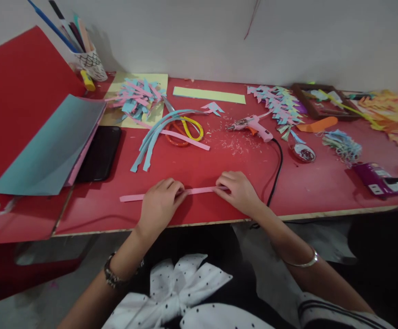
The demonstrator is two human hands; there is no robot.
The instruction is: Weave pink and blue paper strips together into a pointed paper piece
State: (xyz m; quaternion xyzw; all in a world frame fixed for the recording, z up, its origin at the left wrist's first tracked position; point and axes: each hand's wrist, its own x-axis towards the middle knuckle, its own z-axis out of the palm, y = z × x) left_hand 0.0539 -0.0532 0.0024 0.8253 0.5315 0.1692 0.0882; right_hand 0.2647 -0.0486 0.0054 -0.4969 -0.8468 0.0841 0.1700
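A narrow pink paper strip (201,190) lies across the front of the red table, held at two places. My left hand (163,198) pinches it near the middle, and its free end sticks out to the left. At the strip's right end, my right hand (236,192) has it between thumb and fingers. Beyond the hands lie several loose blue paper strips (156,137) and another pink strip (185,138). These partly cover a pair of scissors (194,129) with yellow and orange handles.
A pink glue gun (253,125) rests among paper scraps, its black cord (278,169) running to the front edge. Left are a black phone (99,153), blue paper sheets (51,151) and a pen cup (92,64). A pile of cut strips (139,98) and a purple power socket (377,180) flank the middle.
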